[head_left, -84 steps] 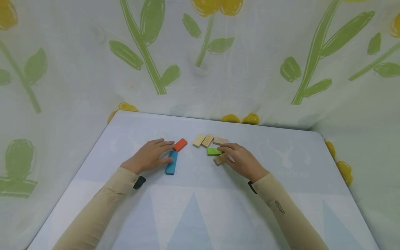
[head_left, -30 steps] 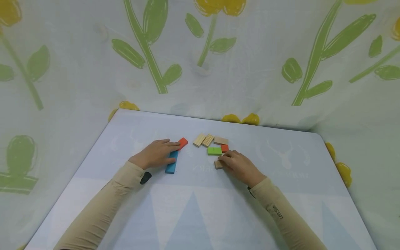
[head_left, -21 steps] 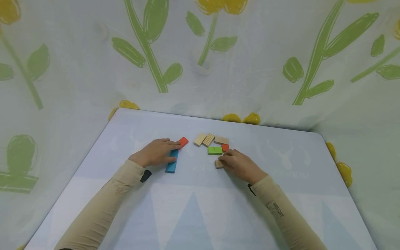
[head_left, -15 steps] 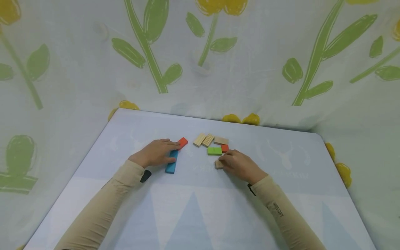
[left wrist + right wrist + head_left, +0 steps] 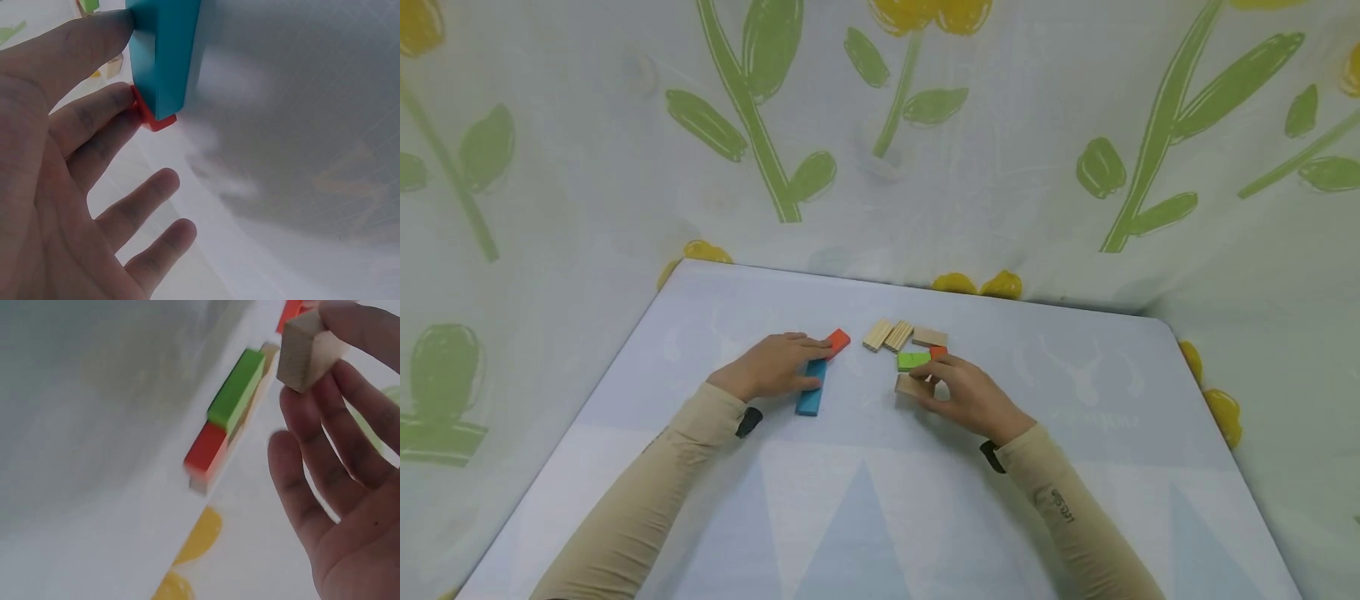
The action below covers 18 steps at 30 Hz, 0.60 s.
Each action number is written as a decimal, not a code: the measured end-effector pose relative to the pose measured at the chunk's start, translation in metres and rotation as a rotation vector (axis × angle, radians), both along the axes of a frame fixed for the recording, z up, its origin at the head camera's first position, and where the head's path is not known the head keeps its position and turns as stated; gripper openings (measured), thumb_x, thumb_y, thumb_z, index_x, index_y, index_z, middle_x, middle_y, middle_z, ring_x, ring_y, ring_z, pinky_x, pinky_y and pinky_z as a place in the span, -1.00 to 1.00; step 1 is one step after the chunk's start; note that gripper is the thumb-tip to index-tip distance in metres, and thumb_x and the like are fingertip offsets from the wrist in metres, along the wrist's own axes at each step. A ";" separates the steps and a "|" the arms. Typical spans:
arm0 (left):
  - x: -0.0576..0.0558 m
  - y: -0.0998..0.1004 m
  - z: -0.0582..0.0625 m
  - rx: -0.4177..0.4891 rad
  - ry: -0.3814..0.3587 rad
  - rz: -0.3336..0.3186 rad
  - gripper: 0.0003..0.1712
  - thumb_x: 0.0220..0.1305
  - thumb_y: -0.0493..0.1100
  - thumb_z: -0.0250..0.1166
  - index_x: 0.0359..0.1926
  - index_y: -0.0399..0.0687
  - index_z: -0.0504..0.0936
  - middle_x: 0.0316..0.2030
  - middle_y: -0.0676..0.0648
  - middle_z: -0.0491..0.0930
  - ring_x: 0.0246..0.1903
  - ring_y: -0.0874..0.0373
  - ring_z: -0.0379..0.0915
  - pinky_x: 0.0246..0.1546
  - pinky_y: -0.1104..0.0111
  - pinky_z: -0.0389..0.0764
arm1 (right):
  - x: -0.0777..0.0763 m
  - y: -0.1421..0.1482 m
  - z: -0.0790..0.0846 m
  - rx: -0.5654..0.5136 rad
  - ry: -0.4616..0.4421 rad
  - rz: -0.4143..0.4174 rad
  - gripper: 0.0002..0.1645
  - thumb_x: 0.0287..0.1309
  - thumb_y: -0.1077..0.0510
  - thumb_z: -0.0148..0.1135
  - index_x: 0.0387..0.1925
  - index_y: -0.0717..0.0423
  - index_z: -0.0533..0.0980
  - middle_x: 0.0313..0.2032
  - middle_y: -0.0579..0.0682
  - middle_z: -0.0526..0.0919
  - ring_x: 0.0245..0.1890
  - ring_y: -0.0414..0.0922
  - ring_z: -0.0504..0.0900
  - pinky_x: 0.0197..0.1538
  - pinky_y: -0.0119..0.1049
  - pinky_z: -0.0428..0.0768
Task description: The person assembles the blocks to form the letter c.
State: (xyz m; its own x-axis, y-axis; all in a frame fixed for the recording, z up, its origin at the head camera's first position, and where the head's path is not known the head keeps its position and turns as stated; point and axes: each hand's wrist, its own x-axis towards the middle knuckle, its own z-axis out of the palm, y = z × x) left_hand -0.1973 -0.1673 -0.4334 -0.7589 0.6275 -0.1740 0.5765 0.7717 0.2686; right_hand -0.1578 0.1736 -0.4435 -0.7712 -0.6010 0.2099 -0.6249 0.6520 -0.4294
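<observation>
My left hand (image 5: 767, 367) reaches over two blocks at the left of the group, its fingers fairly straight. The thumb touches the long blue block (image 5: 808, 402), while fingertips rest on the orange-red block (image 5: 838, 339) at its far end. In the left wrist view the blue block (image 5: 159, 59) stands close and the red block (image 5: 155, 119) lies beyond. Between thumb and fingers, my right hand (image 5: 976, 396) pinches a plain wooden block (image 5: 908, 386), seen close in the right wrist view. Just behind it lie a green block (image 5: 913, 362) and a small red block (image 5: 937, 352), partly hidden by fingers.
Two striped wooden blocks (image 5: 877, 336) lie side by side toward the back, with a plain wooden block (image 5: 929, 337) to their right. The pale table (image 5: 865, 517) ends near a hanging flowered cloth (image 5: 970, 183).
My right hand has shifted the pinched wooden block leftward, nearer to the green block's front. Since the oldest frame, my left fingers have come onto the orange-red block; lately the left hand stays still.
</observation>
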 end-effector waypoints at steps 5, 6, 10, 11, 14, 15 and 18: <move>0.001 0.000 0.000 0.002 0.006 -0.001 -0.31 0.37 0.06 0.35 0.43 -0.06 0.45 0.41 -0.07 0.41 0.39 -0.22 0.27 0.40 -0.07 0.29 | 0.004 -0.011 0.002 -0.102 -0.029 -0.017 -0.61 0.14 0.14 0.51 0.03 -0.01 0.67 -0.13 -0.18 0.66 -0.18 -0.26 0.62 -0.09 -0.27 0.65; 0.001 0.000 0.000 0.002 0.006 -0.001 -0.31 0.37 0.06 0.36 0.43 -0.05 0.46 0.41 -0.07 0.41 0.39 -0.22 0.27 0.40 -0.07 0.29 | 0.005 -0.013 0.003 -0.117 -0.037 -0.025 -0.61 0.15 0.14 0.51 0.03 -0.01 0.67 -0.13 -0.18 0.66 -0.18 -0.26 0.62 -0.08 -0.26 0.66; 0.001 0.001 -0.001 -0.001 0.010 0.001 -0.31 0.37 0.07 0.35 0.43 -0.04 0.45 0.41 -0.06 0.40 0.40 -0.22 0.27 0.40 -0.07 0.29 | 0.007 -0.021 0.004 -0.151 -0.060 -0.070 -0.60 0.15 0.10 0.51 0.04 0.00 0.67 -0.12 -0.18 0.67 -0.18 -0.25 0.63 -0.05 -0.21 0.67; 0.000 0.001 -0.001 -0.001 0.009 0.003 -0.31 0.37 0.07 0.36 0.43 -0.04 0.46 0.41 -0.06 0.40 0.40 -0.22 0.27 0.40 -0.07 0.29 | 0.008 -0.023 0.004 -0.156 -0.064 -0.078 -0.60 0.15 0.09 0.51 0.04 0.01 0.67 -0.12 -0.17 0.67 -0.17 -0.25 0.63 -0.05 -0.19 0.68; 0.000 0.000 -0.002 -0.006 0.010 0.006 -0.31 0.37 0.07 0.35 0.43 -0.03 0.45 0.42 -0.05 0.39 0.40 -0.22 0.26 0.40 -0.08 0.28 | 0.009 -0.031 0.005 -0.170 -0.079 -0.096 -0.60 0.16 0.07 0.51 0.04 0.03 0.67 -0.14 -0.17 0.67 -0.18 -0.25 0.63 -0.06 -0.15 0.69; 0.000 0.000 -0.002 -0.007 0.007 0.008 -0.31 0.37 0.07 0.35 0.43 -0.03 0.45 0.42 -0.05 0.39 0.40 -0.21 0.26 0.41 -0.08 0.28 | 0.009 -0.033 0.005 -0.174 -0.079 -0.097 -0.60 0.16 0.06 0.51 0.03 0.03 0.67 -0.14 -0.17 0.67 -0.18 -0.25 0.63 -0.07 -0.16 0.69; 0.000 0.001 -0.002 -0.013 0.006 0.013 -0.31 0.38 0.08 0.34 0.44 -0.02 0.45 0.42 -0.05 0.39 0.41 -0.20 0.25 0.40 -0.08 0.28 | 0.011 -0.042 0.006 -0.179 -0.072 -0.102 -0.60 0.16 0.04 0.50 0.03 0.03 0.67 -0.15 -0.17 0.68 -0.19 -0.26 0.63 -0.09 -0.22 0.68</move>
